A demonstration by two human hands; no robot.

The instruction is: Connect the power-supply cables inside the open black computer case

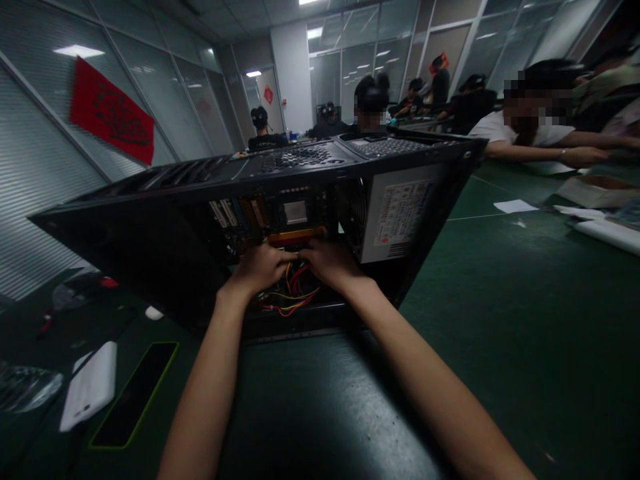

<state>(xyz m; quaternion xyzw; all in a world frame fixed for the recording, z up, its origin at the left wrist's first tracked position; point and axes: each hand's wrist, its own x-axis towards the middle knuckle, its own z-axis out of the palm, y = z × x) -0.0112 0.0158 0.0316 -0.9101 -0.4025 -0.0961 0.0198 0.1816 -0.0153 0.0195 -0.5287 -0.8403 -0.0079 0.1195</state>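
A black computer case stands open towards me on the green table, showing its motherboard and a grey power supply at the right. Both my hands reach inside. My left hand and my right hand meet with curled fingers just below an orange slot strip, over a bundle of red and yellow wires. The fingertips are pressed together on something there that I cannot make out.
A white flat device and a black pad with a green edge lie at the near left. Papers and boxes lie at the far right, where a person leans on the table. More people sit at the back.
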